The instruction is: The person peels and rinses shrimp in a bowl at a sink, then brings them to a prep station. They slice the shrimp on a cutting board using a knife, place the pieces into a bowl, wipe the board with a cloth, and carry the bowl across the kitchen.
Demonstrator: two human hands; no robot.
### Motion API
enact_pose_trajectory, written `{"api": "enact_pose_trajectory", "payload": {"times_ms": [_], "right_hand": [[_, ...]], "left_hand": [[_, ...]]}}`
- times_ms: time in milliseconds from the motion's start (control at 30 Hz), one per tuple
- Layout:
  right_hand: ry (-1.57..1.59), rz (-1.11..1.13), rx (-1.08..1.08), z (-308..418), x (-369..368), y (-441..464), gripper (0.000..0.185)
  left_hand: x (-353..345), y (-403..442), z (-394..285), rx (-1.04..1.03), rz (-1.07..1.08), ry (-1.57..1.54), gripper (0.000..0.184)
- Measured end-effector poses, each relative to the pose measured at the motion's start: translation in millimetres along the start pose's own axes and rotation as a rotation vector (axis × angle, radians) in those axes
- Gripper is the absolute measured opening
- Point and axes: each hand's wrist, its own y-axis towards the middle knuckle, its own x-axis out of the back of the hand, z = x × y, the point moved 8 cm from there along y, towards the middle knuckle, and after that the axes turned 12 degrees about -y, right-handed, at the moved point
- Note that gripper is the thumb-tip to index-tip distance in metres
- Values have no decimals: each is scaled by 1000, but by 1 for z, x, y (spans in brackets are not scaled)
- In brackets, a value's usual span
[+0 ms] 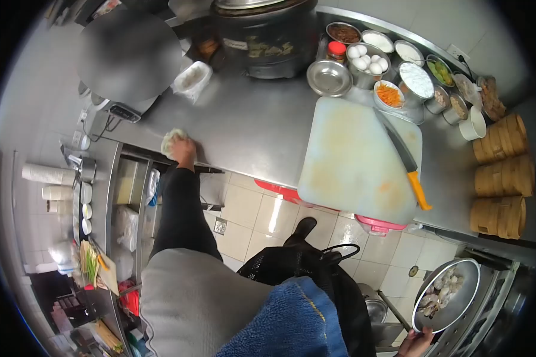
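My left hand (185, 150) reaches out to the steel counter near its front edge. Its fingers are closed on a crumpled pale cloth (173, 143) that lies against the metal. At the lower right, my right hand (417, 343) grips the rim of a metal bowl (467, 300), which is held tilted off to my side. Several pale, greyish pieces, apparently raw seafood (441, 291), lie in the bowl. Part of my right hand is cut off by the frame's lower edge.
A white cutting board (351, 143) carries a knife (406, 154) with an orange handle. Behind it stand a bowl of eggs (368, 62), shredded carrot (388, 95) and an empty metal dish (330, 78). Bamboo steamers (498, 217) are stacked rightward. A large black pot (268, 41) stands at the back.
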Motion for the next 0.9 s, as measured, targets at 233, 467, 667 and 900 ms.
{"api": "enact_pose_trajectory", "payload": {"times_ms": [233, 467, 667, 900], "right_hand": [[310, -135, -503, 15, -5, -12, 56], [462, -68, -408, -8, -6, -7, 10], [557, -95, -415, 18, -28, -13, 13], [533, -164, -422, -13, -19, -5, 12]], "left_hand": [[53, 59, -225, -335, 122, -866, 54], [129, -75, -395, -1004, 338, -1058, 45], [164, -270, -258, -1259, 248, -809, 39], [206, -198, -226, -703, 245, -1237, 39]]}}
